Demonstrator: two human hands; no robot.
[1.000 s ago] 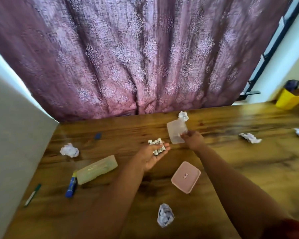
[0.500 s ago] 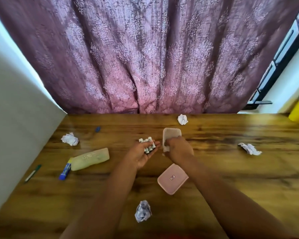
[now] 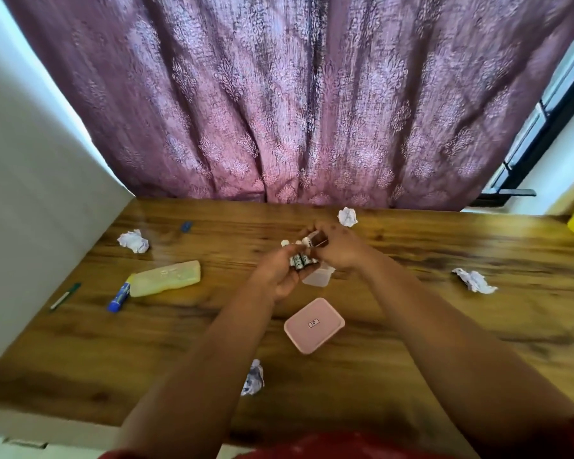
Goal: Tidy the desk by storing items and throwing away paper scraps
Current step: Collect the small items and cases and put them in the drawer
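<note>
Left hand (image 3: 275,276) cupped around small white tubes (image 3: 299,259), right hand (image 3: 337,248) pinching one tube above clear box (image 3: 318,277) at table (image 3: 411,326) centre, pink lid (image 3: 313,325) at 6 o'clock of box, paper scraps (image 3: 473,280) scattered around.

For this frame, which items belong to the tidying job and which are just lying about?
Job: batteries in left hand; right hand; clear box; pink lid; paper scraps; glue stick; pen.
About: curtain; desk.
</note>
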